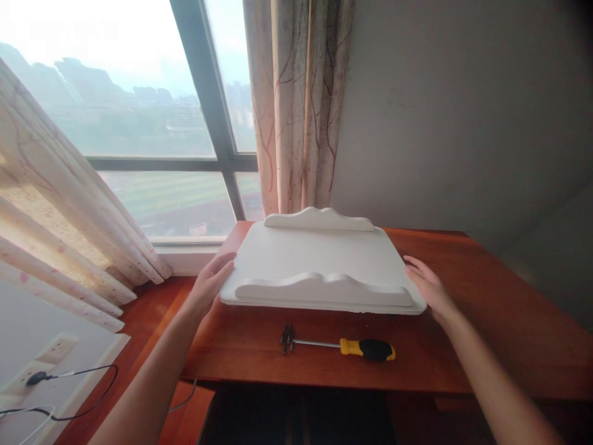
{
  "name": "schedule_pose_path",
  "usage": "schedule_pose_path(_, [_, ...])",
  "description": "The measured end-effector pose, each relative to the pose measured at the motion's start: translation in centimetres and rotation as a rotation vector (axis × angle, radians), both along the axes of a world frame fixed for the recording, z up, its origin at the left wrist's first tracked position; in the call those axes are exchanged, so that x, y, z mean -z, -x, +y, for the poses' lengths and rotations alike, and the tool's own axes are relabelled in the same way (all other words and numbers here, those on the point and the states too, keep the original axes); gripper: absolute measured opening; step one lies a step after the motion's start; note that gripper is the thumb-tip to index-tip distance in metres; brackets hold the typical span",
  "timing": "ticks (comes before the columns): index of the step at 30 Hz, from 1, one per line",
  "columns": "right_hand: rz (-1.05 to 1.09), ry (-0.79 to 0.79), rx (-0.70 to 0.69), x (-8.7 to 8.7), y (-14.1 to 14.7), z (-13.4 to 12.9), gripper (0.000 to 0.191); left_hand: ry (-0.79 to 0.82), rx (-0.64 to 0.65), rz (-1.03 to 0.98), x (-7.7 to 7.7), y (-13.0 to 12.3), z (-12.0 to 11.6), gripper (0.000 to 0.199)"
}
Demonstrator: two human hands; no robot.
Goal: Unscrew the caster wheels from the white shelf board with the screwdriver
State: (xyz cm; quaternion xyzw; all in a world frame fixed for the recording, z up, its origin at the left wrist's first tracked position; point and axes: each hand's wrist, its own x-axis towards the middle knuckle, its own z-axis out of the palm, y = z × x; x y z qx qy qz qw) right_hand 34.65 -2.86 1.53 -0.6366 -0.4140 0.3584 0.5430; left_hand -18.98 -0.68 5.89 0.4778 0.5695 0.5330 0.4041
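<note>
A white board [319, 256] with rounded corners lies over the reddish wooden table [491, 315], with a wavy white rail [319, 219] along its far edge and another wavy rail [324, 289] along its near edge. My left hand [214, 279] is at the board's left edge, and my right hand [425, 283] is at its right edge, the two gripping it between them. In front of the board lies a screwdriver [356, 348] with a yellow and black handle, its tip pointing left at several dark screws [288, 338].
A window [157, 111] with patterned curtains [296, 105] stands behind the table and to the left. A grey wall [445, 111] rises at the right rear. At the lower left, a black plug [37, 377] sits in a wall socket, with cables trailing from it.
</note>
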Motion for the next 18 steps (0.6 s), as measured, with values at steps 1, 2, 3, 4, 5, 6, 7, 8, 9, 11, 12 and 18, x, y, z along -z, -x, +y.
schedule_pose_path(1, [-0.002,0.001,0.001,0.0,0.0,0.0,0.048,-0.004,0.002,0.004,0.0,0.1,0.0,0.067])
schedule_pose_path(2, [-0.009,-0.001,0.002,0.0,0.0,0.0,0.048,-0.006,0.005,0.009,0.1,0.1,0.1,0.067])
schedule_pose_path(3, [-0.020,-0.007,0.003,0.1,0.0,0.0,0.048,-0.009,0.011,0.014,0.1,0.1,0.1,0.067])
schedule_pose_path(4, [-0.035,-0.019,0.004,0.2,-0.1,0.1,0.047,-0.012,0.016,0.018,0.1,0.1,0.1,0.067])
schedule_pose_path(5, [-0.051,-0.034,0.003,0.3,-0.1,0.1,0.048,-0.015,0.019,0.024,0.0,0.1,0.1,0.067])
schedule_pose_path(6, [-0.068,-0.048,0.002,0.4,-0.2,0.2,0.048,-0.017,0.019,0.032,0.0,0.0,0.1,0.068])
schedule_pose_path(7, [-0.084,-0.062,0.003,0.6,-0.3,0.3,0.049,-0.020,0.016,0.040,-0.1,0.0,0.1,0.069])
schedule_pose_path(8, [-0.101,-0.073,0.002,0.7,-0.4,0.4,0.050,-0.022,0.012,0.049,-0.1,-0.1,0.1,0.070])
schedule_pose_path(9, [-0.119,-0.083,0.000,0.8,-0.5,0.5,0.051,-0.026,0.006,0.060,-0.2,-0.1,0.1,0.070])
schedule_pose_path(11, [-0.163,-0.107,-0.004,0.8,-0.8,0.7,0.051,-0.030,-0.001,0.085,-0.2,-0.1,0.1,0.071])
schedule_pose_path(12, [-0.187,-0.126,-0.005,0.7,-0.8,0.8,0.049,-0.024,-0.003,0.105,-0.2,0.0,0.1,0.072])
schedule_pose_path(18, [-0.439,-0.251,0.079,-1.0,0.2,-1.0,0.031,-0.160,-0.076,0.403,-1.1,-0.1,-0.8,0.059])
